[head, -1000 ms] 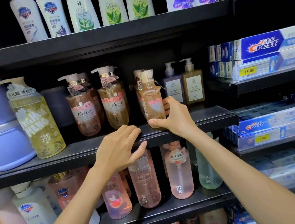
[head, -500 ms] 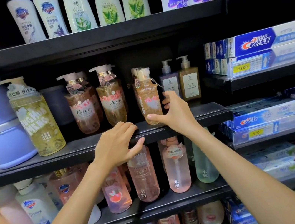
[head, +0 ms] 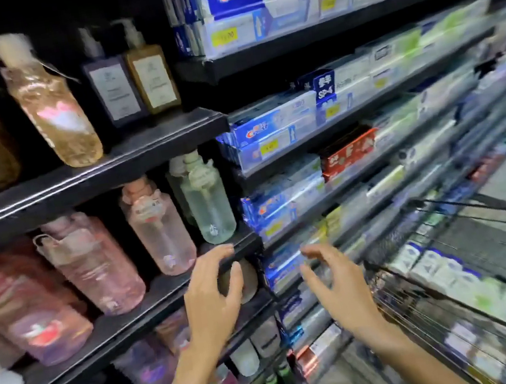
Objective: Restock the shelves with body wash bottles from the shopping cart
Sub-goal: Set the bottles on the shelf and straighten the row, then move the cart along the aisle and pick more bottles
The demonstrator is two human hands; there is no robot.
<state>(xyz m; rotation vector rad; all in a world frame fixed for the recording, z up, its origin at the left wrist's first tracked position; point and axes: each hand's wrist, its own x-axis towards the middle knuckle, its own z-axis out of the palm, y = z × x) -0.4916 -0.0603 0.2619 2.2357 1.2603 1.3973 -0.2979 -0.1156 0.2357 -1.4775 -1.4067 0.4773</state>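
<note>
1. Left hand (head: 210,294) hangs empty, fingers loosely spread, near the shelf (head: 126,161) edge
2. Right hand (head: 333,282) is likewise empty, fingers apart, beside the cart (head: 465,307)
3. Amber body wash bottle (head: 53,108) stands on the shelf, upper left
</note>
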